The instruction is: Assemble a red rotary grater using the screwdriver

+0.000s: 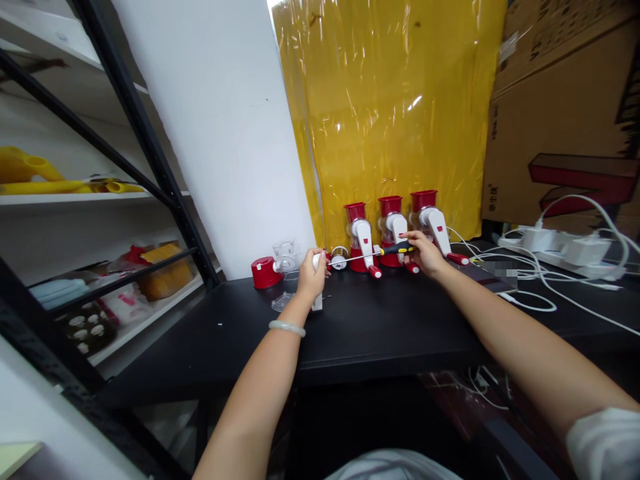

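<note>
We are holding one screwdriver (395,248) over the back part of the desk (240,340), our right grip (427,257) closing its fingers around the dark handle while the shaft is pointing at our left grip (313,275), which is clasping one white part (318,260); we cannot tell whether the tip is touching that part. We are judging that the tip could be slipping and jabbing the left fingers, most likely if the right side is pushing harder than the left is bracing; a loose hold could also be letting the white part twist. Behind the shaft, one metal drum (339,258) is sitting close enough that a nudge could be rolling it. Counting outward, we are finding three red-and-white graters (364,235) standing in a row to the drum's right, one red base (265,273) resting on the left with at least two clear pieces (286,249) lying near it, and one power strip (563,248) sitting far right.
</note>
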`<state>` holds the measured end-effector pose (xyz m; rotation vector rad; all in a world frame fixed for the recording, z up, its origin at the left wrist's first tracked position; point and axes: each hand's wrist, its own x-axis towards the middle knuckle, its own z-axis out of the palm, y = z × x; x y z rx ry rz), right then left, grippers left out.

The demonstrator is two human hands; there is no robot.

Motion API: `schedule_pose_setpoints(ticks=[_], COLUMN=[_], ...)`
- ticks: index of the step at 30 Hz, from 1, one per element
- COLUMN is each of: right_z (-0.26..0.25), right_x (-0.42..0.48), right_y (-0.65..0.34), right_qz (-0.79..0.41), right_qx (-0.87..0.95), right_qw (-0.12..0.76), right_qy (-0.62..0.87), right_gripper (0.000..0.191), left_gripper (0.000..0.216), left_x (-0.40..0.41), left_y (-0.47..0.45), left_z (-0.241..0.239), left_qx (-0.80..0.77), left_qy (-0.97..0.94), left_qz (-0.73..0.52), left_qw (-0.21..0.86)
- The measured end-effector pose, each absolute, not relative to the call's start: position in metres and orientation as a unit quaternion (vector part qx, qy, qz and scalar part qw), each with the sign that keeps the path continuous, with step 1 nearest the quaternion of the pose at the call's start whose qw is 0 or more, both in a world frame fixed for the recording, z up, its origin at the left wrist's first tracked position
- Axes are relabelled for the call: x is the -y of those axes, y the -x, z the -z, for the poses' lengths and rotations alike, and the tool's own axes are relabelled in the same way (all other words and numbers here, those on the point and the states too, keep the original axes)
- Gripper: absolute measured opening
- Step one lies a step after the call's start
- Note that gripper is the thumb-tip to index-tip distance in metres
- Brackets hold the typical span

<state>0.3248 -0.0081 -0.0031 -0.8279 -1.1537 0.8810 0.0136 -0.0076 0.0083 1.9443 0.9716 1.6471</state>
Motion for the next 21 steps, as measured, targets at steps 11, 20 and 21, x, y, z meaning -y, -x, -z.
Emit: schedule_pose_setpoints(ticks=[11, 20, 21], right_z=[0.0073, 0.0072, 0.006], right_x=[0.0034, 0.0115, 0.0123], right_y=[-0.3278, -0.3243, -0.3237], right_qz=[-0.358, -0.31, -0.306], right_qx=[0.55, 0.573, 0.572], right_qw=[0.655, 0.641, 0.643], right_qy=[0.374, 0.405, 0.407], right_gripper=[0.03, 0.043, 0.042], left_gripper=[0.035, 0.035, 0.035], left_x=[0.0018, 0.0012, 0.0005], left_y=[-0.0096, -0.0078, -0.0077], left_z=[-0.0065, -0.0098, -0.0094], left_qx=[-0.353, -0.351, -0.35], left_qy=[-0.71, -0.713, -0.716], left_qz=[-0.579, -0.579, -0.578], left_qw=[0.191, 0.18, 0.179])
